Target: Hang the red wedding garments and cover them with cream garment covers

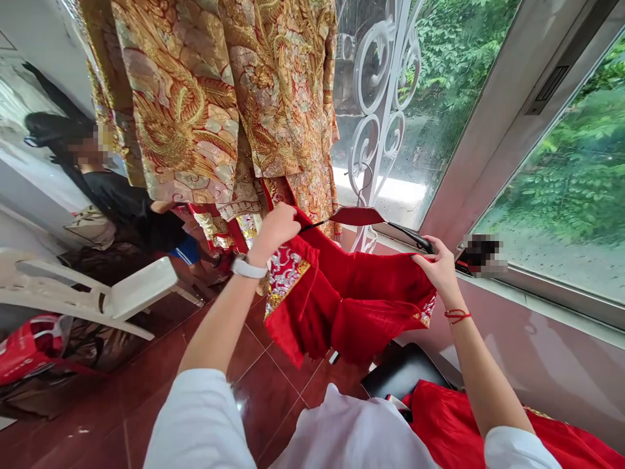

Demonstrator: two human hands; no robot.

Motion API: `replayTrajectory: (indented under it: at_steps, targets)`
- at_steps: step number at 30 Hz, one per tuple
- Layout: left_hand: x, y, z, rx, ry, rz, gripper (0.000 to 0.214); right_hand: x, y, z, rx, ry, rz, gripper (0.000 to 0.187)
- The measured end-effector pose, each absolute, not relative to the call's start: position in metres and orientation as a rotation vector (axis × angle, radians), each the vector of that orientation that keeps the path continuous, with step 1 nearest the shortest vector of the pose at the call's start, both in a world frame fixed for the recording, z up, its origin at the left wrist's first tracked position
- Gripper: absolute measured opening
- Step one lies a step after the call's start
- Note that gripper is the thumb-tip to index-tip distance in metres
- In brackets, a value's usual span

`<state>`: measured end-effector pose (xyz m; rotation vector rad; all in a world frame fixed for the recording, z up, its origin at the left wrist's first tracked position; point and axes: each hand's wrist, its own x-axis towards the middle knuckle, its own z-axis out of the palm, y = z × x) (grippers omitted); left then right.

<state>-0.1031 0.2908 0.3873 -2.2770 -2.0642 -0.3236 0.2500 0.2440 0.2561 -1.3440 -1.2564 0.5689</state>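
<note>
Far left there's a red bag (27, 348) by a white plastic chair (141, 286), then someone in a black top (129, 205) bending over. Next, fancy gold robes (183, 130) hanging up. Left hand (279, 229) is curled closed on one end of a red garment (361, 280), which hangs in midair between both hands, right by a hanger (359, 215). Right hand (442, 268) has the other end pinched, fingers against the hanger's tip. Lower right, red cloth (454, 417) is bunched beside a black seat (410, 372).
</note>
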Motion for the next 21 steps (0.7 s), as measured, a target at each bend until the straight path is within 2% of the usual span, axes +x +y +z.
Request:
replayTrajectory:
  at_steps: [5,9,12,14,17,21]
  targets:
    - [-0.057,0.266,0.359,-2.222,-1.974,-0.298,0.035,0.252,0.239,0.251,-1.322,-1.266,0.541,0.065]
    - [-0.063,0.262,0.347,-2.206,-1.88,-0.258,0.043,0.272,0.245,0.245,-1.343,-1.341,0.552,0.064]
    - [-0.071,0.264,0.35,-2.234,-1.848,-0.207,0.039,0.291,0.252,0.241,-1.442,-1.296,0.47,0.068]
    - [-0.074,0.265,0.352,-2.264,-1.825,-0.188,0.038,0.302,0.258,0.243,-1.509,-1.279,0.352,0.06]
    - [-0.074,0.265,0.354,-2.282,-1.811,-0.158,0.038,0.314,0.27,0.26,-1.56,-1.364,0.177,0.031]
    - [-0.068,0.262,0.356,-2.246,-1.833,-0.127,0.039,0.317,0.291,0.306,-1.575,-1.451,-0.023,0.024]
